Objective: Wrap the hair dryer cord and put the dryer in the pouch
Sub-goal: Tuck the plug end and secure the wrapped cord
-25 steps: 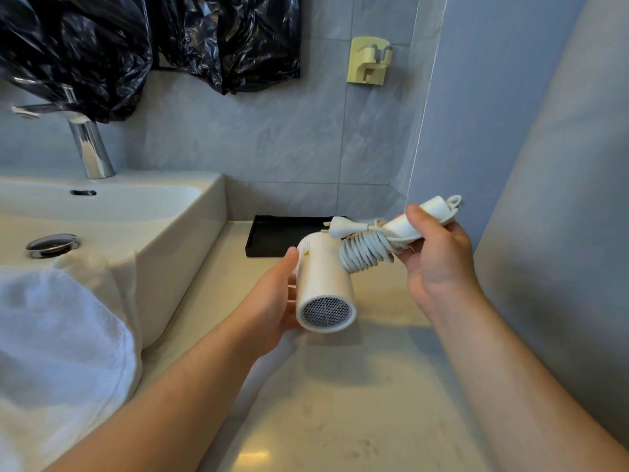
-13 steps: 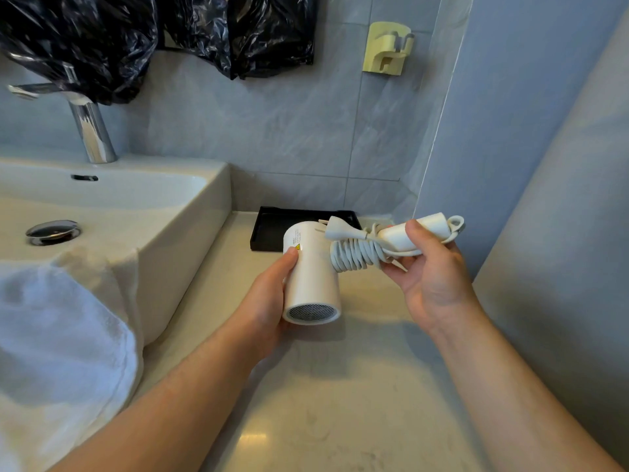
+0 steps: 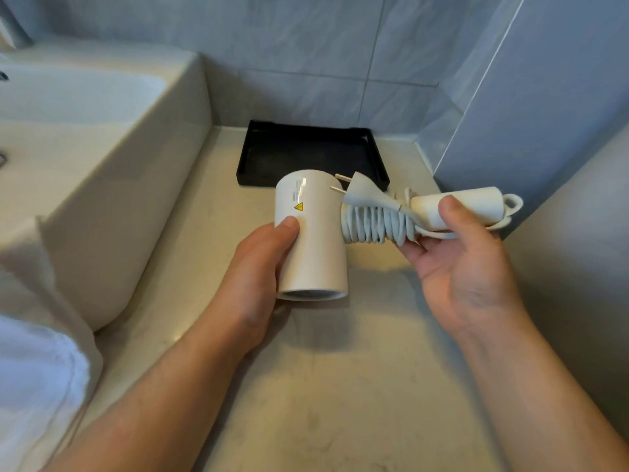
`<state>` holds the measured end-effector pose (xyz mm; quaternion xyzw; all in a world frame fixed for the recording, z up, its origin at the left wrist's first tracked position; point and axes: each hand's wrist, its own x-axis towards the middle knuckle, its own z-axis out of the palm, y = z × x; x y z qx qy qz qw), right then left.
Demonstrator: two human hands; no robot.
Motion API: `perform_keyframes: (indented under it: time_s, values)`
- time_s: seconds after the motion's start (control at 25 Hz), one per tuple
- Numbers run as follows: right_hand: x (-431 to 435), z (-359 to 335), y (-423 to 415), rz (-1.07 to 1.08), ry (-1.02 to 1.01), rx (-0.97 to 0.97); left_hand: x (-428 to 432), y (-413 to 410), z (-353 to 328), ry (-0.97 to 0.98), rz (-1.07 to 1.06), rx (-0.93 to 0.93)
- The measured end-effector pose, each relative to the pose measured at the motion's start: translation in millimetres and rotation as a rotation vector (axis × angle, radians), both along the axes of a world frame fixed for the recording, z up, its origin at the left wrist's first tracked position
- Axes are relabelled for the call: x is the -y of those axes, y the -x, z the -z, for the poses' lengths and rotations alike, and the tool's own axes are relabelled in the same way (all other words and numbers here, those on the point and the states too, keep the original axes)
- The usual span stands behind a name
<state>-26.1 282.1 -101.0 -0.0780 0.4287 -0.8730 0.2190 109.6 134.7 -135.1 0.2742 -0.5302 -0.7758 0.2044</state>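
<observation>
A white hair dryer (image 3: 316, 236) is held above the counter, its barrel pointing down toward me. My left hand (image 3: 262, 270) grips the barrel from the left, thumb on top near a yellow warning sticker. The white cord (image 3: 374, 224) is coiled tightly around the handle, and its plug (image 3: 360, 195) lies on top of the coils with the prongs toward the barrel. My right hand (image 3: 466, 260) holds the handle end (image 3: 476, 207), thumb on top and fingers under the coils. No pouch is in view.
A black tray (image 3: 306, 155) sits on the beige counter (image 3: 340, 386) against the tiled back wall. A white basin (image 3: 112, 155) rises at the left, with a white towel (image 3: 37, 386) at the lower left. A grey wall closes the right side.
The view has tilted down and closer, so the faucet, black bags and wall hook have left the frame. Both hands keep hold of the dryer, now lower and nearer the tray.
</observation>
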Motion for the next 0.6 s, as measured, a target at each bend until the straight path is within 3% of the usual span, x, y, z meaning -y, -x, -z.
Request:
perform_keyframes:
  time_s: [0.16,0.28,0.6]
  values:
    - [0.6,3.5,2.0,-0.005,-0.002,0.017,0.7,1.8,-0.6,0.002,-0.013,-0.012]
    - [4.3,-5.9,-2.4,0.018,-0.018,0.136,-1.2,1.6,-10.9,-0.025,-0.010,0.006]
    - [4.5,-114.6,-33.5,0.023,-0.234,0.307,-14.5,-40.8,-123.1,-0.221,-0.022,0.218]
